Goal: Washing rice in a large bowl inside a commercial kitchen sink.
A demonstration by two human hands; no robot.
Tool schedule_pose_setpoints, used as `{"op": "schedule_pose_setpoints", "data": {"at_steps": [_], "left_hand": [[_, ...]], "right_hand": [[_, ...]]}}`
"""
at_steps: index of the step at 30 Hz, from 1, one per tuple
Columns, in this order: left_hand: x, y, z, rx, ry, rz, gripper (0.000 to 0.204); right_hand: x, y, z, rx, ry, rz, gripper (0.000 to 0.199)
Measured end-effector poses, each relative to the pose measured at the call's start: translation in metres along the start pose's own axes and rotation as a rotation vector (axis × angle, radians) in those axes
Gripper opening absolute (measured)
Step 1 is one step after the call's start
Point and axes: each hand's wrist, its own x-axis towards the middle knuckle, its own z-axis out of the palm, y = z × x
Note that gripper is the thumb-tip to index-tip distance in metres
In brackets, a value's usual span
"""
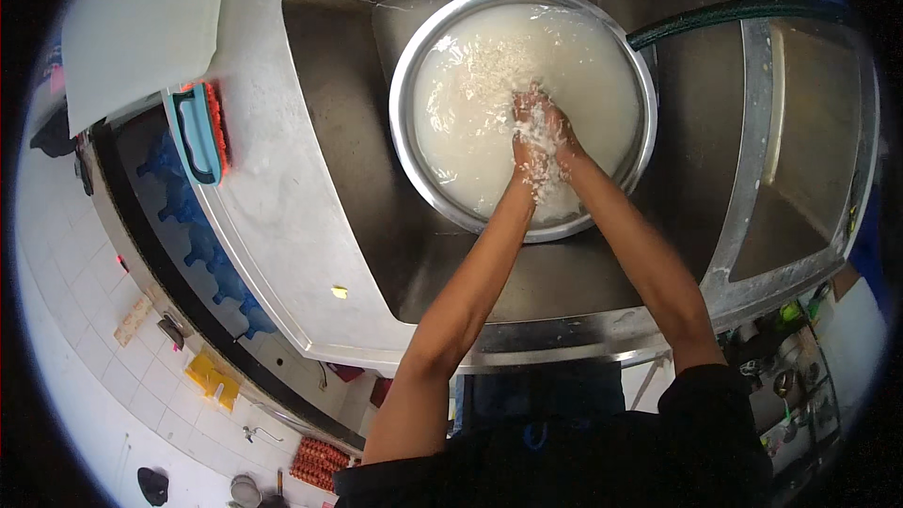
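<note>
The forearms (644, 245) pass above the front rim of the bowl (402, 122); leaning on it could tilt the bowl and slop cloudy water (461, 132) into the sink (701, 169). The left hand (522, 152) and right hand (562, 138) are cupped close together inside the bowl, grasping wet rice (539, 132) between them, with more pale grains lying under the water beyond. A loose grip or a brisk lift could let grains slide off the wrists, perhaps past the rim. Farther off, the end of the hose (734, 14) sits at the bowl's right rim; a knock could dislodge it, and running water could overfill the bowl, though I cannot tell whether it runs.

As for edges, the sink's front lip lies beneath the forearms. Open room shows before the bowl and to its right; the back wall stands close. Left, the table (273, 160) bears a yellow scrap (340, 293) and, farther, a brush (195, 134) at its outer edge.
</note>
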Motion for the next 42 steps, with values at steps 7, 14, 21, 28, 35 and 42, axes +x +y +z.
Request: {"op": "schedule_pose_setpoints", "data": {"at_steps": [7,14,21,28,35,42], "left_hand": [[-0.005,0.006,-0.002,0.874,-0.097,0.365,0.043],[-0.052,0.081,0.073,1.615,0.056,0.182,0.038],[-0.08,0.077,0.036,2.405,-0.37,0.614,0.072],[-0.069,0.074,0.005,2.571,-0.307,-0.198,0.082],[-0.055,0.081,0.042,2.312,-0.101,-0.068,0.077],[-0.052,0.08,0.066,2.07,0.061,0.018,0.074]], "right_hand": [[-0.045,-0.12,0.097,-0.056,0.196,0.142,0.054],[-0.06,-0.122,0.073,-1.116,0.148,-0.086,0.036],[-0.041,-0.086,0.025,-1.6,-0.245,-0.244,0.038],[-0.05,-0.147,0.062,-1.59,-0.2,-0.091,0.039],[-0.045,-0.231,0.082,-1.534,-0.086,-0.097,0.032],[0.058,-0.225,0.053,-1.558,-0.063,-0.216,0.042]]}}
